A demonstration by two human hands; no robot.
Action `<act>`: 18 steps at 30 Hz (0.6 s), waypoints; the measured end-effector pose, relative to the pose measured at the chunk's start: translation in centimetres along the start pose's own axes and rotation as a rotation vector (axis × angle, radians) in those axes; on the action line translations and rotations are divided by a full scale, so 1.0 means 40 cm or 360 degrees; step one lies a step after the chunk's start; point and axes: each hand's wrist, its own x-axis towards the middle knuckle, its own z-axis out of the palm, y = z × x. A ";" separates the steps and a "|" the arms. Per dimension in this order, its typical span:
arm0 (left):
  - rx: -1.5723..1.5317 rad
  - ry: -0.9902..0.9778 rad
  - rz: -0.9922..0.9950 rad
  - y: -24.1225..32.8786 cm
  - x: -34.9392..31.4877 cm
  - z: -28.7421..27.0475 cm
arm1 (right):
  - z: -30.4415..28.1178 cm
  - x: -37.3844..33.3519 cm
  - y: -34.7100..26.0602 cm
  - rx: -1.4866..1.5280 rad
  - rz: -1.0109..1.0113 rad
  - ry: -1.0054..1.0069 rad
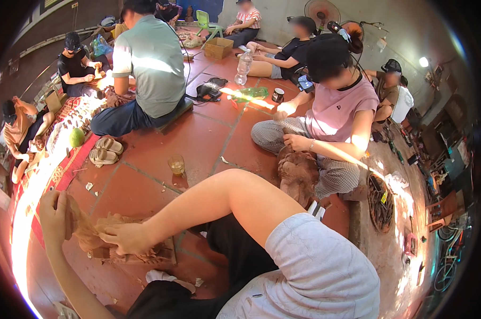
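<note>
At the lower left, a light-brown carved wooden piece (83,229) lies tilted between my hands. My left hand (55,213) is closed around its raised left end, fingers upward. My right hand (124,238) reaches across from the right, its fingertips pressed on the carving's nearer side. Beneath my right hand sits more brown carved wood on a flat wooden board (168,251). The fingers of both hands partly hide the shape, so what the carving depicts cannot be made out.
A person in pink (338,114) works on a dark carving (298,173) to the right. Another in grey-green (154,66) sits ahead. A glass (176,166), sandals (105,151), a green bottle (249,94) and wood chips lie on the tiles. A basket of tools (381,204) stands right.
</note>
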 end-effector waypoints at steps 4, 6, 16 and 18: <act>-0.0011 -0.0007 0.0006 0.005 0.002 0.001 | 0.002 0.007 0.000 -0.0087 0.0068 -0.0164; -0.0017 0.0003 -0.0025 0.000 -0.002 0.000 | -0.003 0.018 0.011 0.0048 0.0108 -0.0261; 0.0039 -0.0060 -0.0027 0.010 0.010 -0.008 | 0.019 -0.014 -0.011 -0.0216 0.0084 -0.0145; 0.0003 -0.0043 -0.0036 0.043 0.008 -0.006 | 0.010 0.001 0.008 0.0041 0.0190 -0.0257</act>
